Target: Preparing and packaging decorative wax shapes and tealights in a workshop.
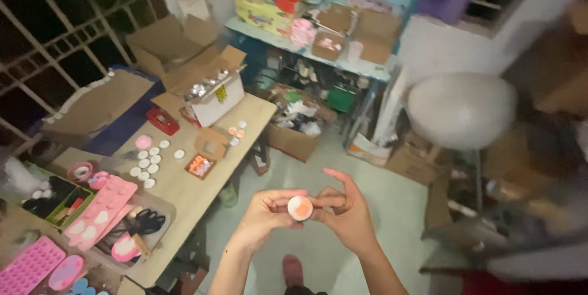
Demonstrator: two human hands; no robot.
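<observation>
Head view: my left hand [264, 214] and right hand [348, 215] pinch a small round candle [300, 208].
Light, probably soft wax; best gripped by its rim.

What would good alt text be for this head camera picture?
Two bare hands, the left hand and right hand, hold a small round white pot with an orange filling above a pale floor. To the left stands a wooden table with pink moulds, white lids and an open cardboard box.
</observation>
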